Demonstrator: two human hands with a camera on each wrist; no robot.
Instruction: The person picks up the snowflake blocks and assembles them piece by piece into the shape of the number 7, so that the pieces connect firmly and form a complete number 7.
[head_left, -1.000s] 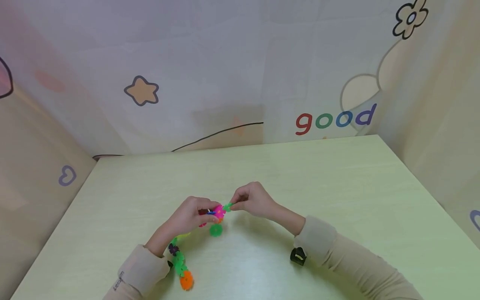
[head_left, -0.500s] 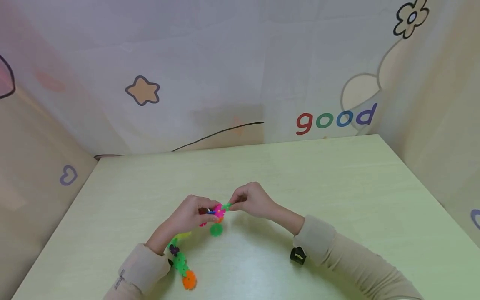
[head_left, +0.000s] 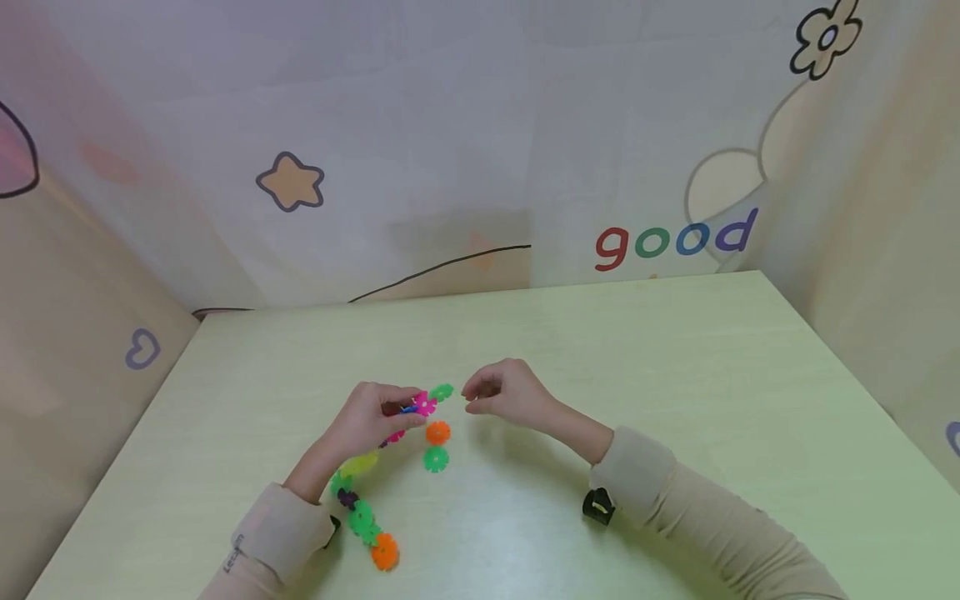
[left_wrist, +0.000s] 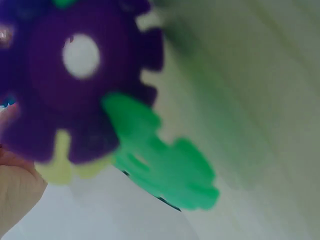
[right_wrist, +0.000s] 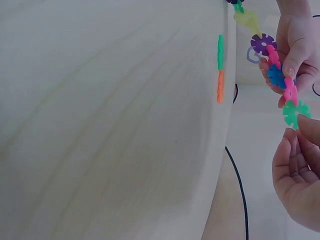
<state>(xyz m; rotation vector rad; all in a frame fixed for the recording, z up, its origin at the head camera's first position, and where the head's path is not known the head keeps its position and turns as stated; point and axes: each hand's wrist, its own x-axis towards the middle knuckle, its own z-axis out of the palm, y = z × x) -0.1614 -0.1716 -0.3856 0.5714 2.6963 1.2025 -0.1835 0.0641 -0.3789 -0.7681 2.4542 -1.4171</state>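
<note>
My left hand pinches a chain of slotted, flower-shaped plastic discs near its upper end. Past its fingertips stick out a pink disc and a green end disc. Below the hand the chain runs on through a yellow disc, a dark purple one and green ones to an orange disc. Close up in the left wrist view are a purple disc and a green one. My right hand, fingers loosely bent, hovers just right of the green end disc, holding nothing visible.
Two loose discs, one orange and one green, lie on the pale table between the hands. A black device sits at the right cuff. Printed curtains stand behind and beside the table.
My right hand has let go of the green end disc and now stands apart from it. My left hand has shifted slightly left and up with the chain, uncovering the loose orange disc.
</note>
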